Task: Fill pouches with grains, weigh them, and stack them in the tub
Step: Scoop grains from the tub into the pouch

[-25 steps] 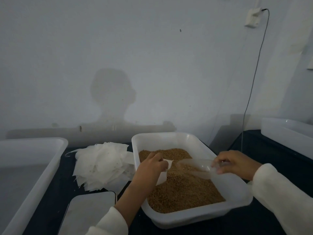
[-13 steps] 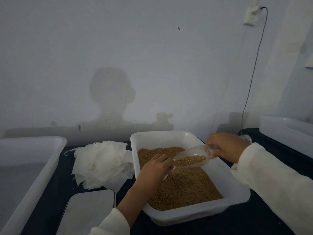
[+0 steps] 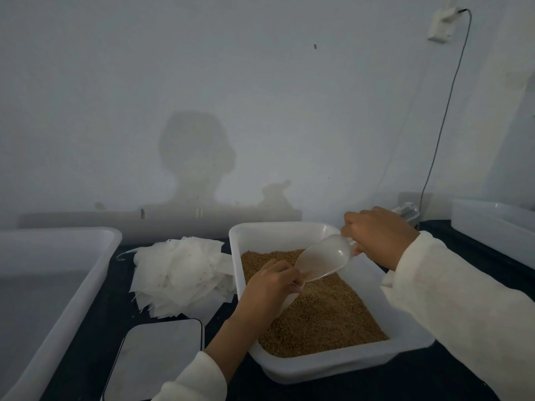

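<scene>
clear scoop (image 3: 321,263) in right grip (image 3: 376,237) tips over pouch (image 3: 289,299) – left grip (image 3: 272,285) pinches it.

Pouch (image 3: 289,299) mostly hidden behind left hand (image 3: 270,285); only a pale sliver showing, mouth not visible. Scoop (image 3: 321,260) handle buried in right hand (image 3: 376,235); contents unclear through cloudy plastic. Left tub (image 3: 72,285) cut off by left and bottom edges. Right tub (image 3: 492,221) cropped at right edge. Scale (image 3: 156,357) cut by bottom edge, display not seen. Sleeves (image 3: 463,314) running out of frame. Grain tray (image 3: 341,369) near rim partly covered by left forearm.
</scene>
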{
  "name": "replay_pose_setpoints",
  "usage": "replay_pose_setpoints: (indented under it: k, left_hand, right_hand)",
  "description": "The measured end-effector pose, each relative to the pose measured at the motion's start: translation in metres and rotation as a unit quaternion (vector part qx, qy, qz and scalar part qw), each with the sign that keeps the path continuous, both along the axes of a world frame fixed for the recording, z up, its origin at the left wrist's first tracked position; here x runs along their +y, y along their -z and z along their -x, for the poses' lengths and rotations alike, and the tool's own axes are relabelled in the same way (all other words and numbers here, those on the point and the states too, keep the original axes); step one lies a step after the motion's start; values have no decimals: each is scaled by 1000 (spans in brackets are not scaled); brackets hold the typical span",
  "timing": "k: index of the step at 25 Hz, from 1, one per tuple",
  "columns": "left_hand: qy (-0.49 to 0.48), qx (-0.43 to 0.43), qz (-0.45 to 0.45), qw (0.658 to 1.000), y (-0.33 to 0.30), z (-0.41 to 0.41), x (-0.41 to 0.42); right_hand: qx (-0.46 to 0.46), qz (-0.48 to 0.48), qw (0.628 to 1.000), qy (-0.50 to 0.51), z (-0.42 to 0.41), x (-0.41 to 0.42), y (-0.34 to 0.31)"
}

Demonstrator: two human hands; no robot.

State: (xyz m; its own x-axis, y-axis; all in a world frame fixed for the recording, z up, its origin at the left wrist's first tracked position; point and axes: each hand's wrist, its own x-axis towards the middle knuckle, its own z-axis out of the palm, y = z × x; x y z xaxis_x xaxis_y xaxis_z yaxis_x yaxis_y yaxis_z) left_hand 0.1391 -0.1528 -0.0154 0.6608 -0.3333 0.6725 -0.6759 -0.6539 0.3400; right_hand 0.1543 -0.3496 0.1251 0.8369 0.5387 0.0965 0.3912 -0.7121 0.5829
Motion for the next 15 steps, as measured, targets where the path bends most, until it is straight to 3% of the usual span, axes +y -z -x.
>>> replay_pose_setpoints:
  k: [4,7,10,15]
  left_hand:
    - [-31,30,44,998,1,-4,2]
    - [-75,40,70,994,3,-6,2]
    - [-85,47,94,991,3,-5,4]
    - [-99,62,113,987,4,-4,4]
  right_hand:
    - [-5,-13,1000,13,0,-12,0]
    - [56,1,994,95,-1,-28,6]
    - [124,15,987,106,1,-34,33]
    - [165,-104,977,87,-4,-21,88]
